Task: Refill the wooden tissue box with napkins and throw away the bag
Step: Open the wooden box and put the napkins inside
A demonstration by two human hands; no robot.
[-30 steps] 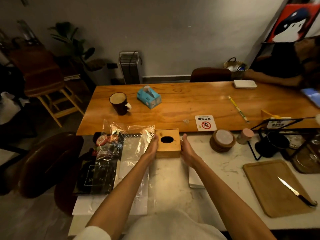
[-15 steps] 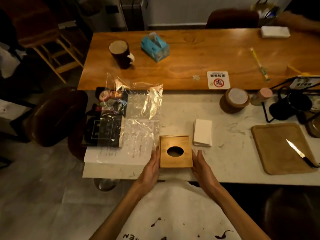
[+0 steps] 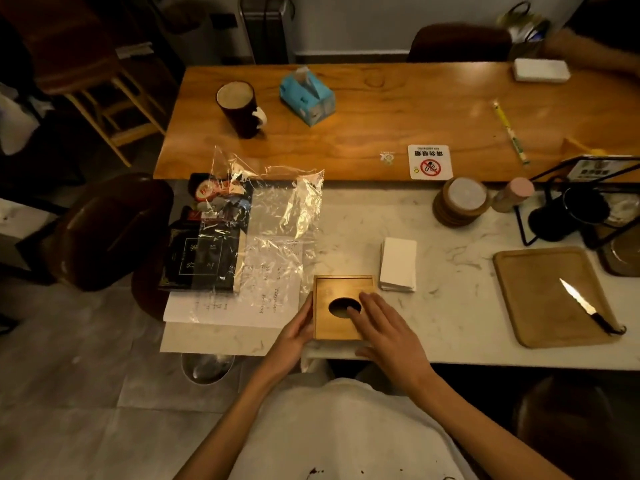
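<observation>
Dim café room, two desks end to end.

- Marble desk [image 3: 450,306], white, veined, nearest the person.
- Wooden desk [image 3: 398,112], behind it, touching along the far edge.
- Wooden tissue box [image 3: 329,292]: square, oval opening in the lid, flat on the marble desk at its near edge.
- Left hand [image 3: 292,336]: laid flat against the box's left side, fingers fairly straight.
- Right hand [image 3: 388,336]: spread over the lid, fingers [image 3: 370,306] extended, one fingertip at the rim of the oval opening. The hands are apart, the box between them.
- Napkins [image 3: 398,263]: small white stack, just beyond the box's far right corner.
- Clear plastic bag [image 3: 277,216]: crumpled, open, left of the box, lying over a dark booklet [image 3: 204,251] and printed sheets [image 3: 242,306].
- Wooden tray [image 3: 540,271], far right, a knife [image 3: 585,304] lying on it.
- Stack of coasters [image 3: 460,202] by the marble desk's far edge.
- On the wooden desk: dark mug [image 3: 240,109], blue tissue pack [image 3: 306,97], no-smoking card [image 3: 429,162].
</observation>
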